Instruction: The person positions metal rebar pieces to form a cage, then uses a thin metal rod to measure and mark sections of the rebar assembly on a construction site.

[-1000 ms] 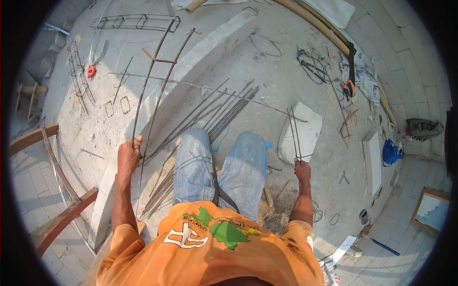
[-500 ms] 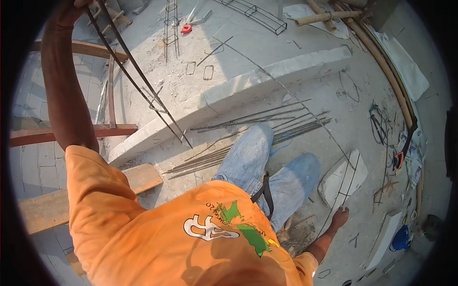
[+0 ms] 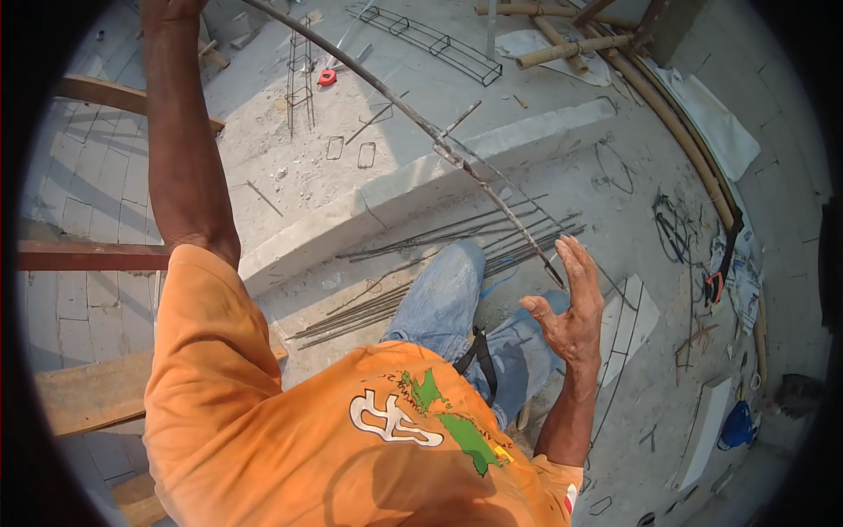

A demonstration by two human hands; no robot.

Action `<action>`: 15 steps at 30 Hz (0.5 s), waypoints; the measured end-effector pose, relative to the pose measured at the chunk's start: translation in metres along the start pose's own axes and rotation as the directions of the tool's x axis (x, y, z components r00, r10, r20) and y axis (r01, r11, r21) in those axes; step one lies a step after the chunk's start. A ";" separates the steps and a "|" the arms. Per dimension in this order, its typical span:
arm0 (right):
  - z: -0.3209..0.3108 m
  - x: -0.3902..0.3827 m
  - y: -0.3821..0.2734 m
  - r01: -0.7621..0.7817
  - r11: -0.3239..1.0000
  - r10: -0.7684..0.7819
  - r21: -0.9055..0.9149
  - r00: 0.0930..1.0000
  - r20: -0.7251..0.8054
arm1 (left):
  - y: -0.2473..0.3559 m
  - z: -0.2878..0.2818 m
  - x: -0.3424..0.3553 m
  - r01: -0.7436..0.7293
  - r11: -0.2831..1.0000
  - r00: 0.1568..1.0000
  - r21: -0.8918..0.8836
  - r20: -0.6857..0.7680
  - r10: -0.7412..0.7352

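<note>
A rebar frame of steel rods with short cross pieces slants from the top edge down to the right, seen almost edge-on. My left hand is raised at the top left, partly cut off by the picture's edge. It holds the frame's upper part, though the grip itself is out of view. My right hand is open, thumb and fingers apart, just beside the frame's lower end and not touching it. Beyond that hand, a thin wire ladder-like frame rests over a pale slab.
Several loose rebar rods lie before my knees, beside a low concrete ledge. A red tape measure, stirrup-tied cages and bamboo poles lie farther off. A red beam and planks are at left.
The rebar frame has swung across to the right, and its lower end now hangs near my right hand. My right hand has left the thin wire frame, risen and opened.
</note>
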State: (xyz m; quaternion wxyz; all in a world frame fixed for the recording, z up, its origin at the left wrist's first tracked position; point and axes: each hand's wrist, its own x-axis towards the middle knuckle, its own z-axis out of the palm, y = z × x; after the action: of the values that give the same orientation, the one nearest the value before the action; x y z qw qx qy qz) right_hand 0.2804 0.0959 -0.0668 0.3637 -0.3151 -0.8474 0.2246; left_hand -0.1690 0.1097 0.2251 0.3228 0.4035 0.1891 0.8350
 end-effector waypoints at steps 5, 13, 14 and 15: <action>0.007 0.005 0.006 -0.177 0.977 0.137 0.118 0.949 0.285 | -0.038 -0.110 -0.029 -0.046 0.980 0.991 -0.194 0.115 0.069; 0.039 -0.101 0.037 -0.465 0.877 0.399 0.124 0.846 0.354 | -0.166 -0.192 -0.159 0.289 0.955 0.913 -0.066 -0.282 -0.296; 0.041 -0.113 0.039 -0.467 0.880 0.415 0.090 0.847 0.333 | -0.181 -0.210 -0.185 0.373 0.926 0.844 -0.062 -0.393 -0.366; 0.042 -0.120 0.042 -0.473 0.879 0.437 0.052 0.845 0.307 | -0.191 -0.225 -0.215 0.452 0.892 0.788 -0.033 -0.455 -0.416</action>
State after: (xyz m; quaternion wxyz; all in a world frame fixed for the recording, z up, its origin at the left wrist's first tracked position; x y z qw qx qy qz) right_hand 0.3284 0.0353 -0.1761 0.1925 -0.4477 -0.7759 0.4006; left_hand -0.1737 0.0863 -0.1390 0.4372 0.1573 0.3783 0.8006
